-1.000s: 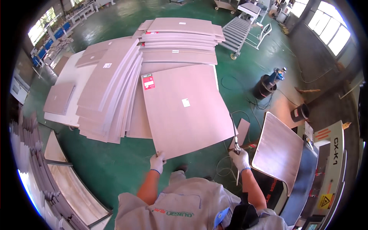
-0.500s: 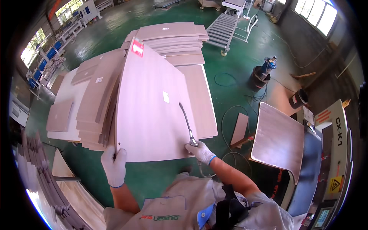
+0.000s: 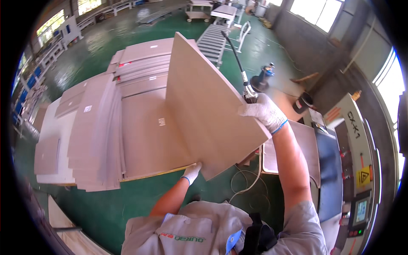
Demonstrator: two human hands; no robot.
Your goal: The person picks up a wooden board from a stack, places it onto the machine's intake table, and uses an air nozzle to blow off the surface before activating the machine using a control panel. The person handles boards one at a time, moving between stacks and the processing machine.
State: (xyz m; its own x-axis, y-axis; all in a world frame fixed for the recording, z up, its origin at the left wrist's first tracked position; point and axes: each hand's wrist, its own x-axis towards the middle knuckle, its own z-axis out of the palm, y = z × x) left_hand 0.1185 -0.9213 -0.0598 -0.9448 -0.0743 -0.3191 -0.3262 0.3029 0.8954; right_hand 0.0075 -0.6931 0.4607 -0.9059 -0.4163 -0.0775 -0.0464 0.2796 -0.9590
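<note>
One raised right hand [image 3: 267,112] clasps panel [image 3: 208,110] and tool [image 3: 248,90]; low left hand [image 3: 192,172], grip unclear.

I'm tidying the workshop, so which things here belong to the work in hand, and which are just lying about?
In use:
tilted panel, right hand on its edge, left hand near its lower corner
long-nozzled tool, in the right hand
flat panel under the tilted one

Apparently lying about:
black bucket
wooden stick
roller table
</note>
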